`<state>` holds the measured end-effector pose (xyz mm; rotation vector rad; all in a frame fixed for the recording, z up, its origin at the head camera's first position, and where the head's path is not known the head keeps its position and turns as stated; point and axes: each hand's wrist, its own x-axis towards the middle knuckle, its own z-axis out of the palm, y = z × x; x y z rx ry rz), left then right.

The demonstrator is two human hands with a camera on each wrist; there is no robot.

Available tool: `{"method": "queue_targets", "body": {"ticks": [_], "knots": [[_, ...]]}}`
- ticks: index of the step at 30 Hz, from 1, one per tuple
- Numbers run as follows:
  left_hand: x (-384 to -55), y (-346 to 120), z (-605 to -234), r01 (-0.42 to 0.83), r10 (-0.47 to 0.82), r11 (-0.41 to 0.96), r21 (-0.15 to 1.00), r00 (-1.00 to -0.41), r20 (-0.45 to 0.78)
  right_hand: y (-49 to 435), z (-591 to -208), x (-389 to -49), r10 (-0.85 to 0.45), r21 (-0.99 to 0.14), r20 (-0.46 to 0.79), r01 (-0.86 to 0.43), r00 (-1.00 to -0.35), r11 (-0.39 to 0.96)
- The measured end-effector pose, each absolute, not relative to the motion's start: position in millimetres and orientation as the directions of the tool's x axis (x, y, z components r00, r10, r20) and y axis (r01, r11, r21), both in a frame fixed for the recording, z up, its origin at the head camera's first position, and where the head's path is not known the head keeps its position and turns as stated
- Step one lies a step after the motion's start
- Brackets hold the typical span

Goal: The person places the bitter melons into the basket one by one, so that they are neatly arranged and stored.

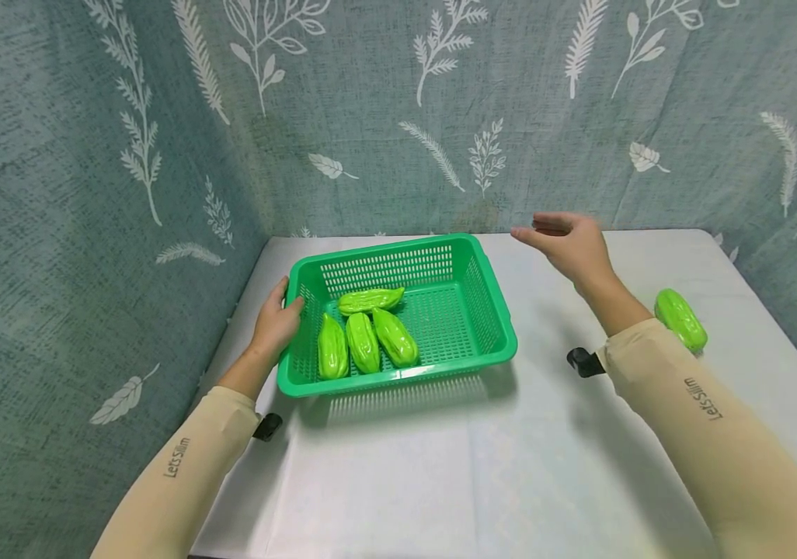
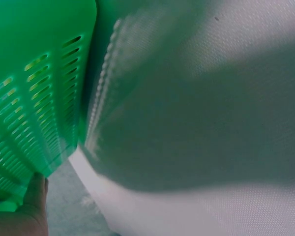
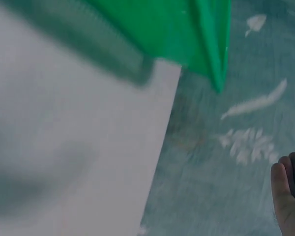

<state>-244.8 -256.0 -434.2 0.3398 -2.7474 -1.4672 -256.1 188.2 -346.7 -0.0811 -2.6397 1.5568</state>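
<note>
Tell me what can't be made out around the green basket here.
- Left wrist view: the green vegetables in the basket, mostly hidden behind its slotted wall; part of the left hand, cut off by the picture's edge.
- Right wrist view: part of the right hand, cut off by the right edge.
- Head view: parts of the basket floor, covered by vegetables.

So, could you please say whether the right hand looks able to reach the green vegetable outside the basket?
Probably yes: the right hand is empty and the green vegetable looks mostly uncovered, though beside the right sleeve, so the hand may need drawing back.
</note>
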Motion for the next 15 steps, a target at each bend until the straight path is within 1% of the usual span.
{"method": "queue_targets", "body": {"ticks": [4,9,15], "knots": [[-243.9,-255.6,-433.6,-0.184,-0.195,0.542,0.820,-0.977,-0.090,165.3,-347.9,-259.5,0.023,-0.889,0.030,-0.016,-0.999,0.458],[-242.8,-254.8,-434.1,-0.187,-0.192,0.543,0.819,-0.977,-0.095,136.1,-347.5,-260.4,-0.058,-0.886,-0.029,-0.001,-0.998,0.464],[-243.3,-254.9,-432.5,-0.198,-0.192,0.545,0.815,-0.975,-0.108,100.8,-346.9,-258.6,-0.149,-0.845,-0.078,-0.014,-0.986,0.535]]}}
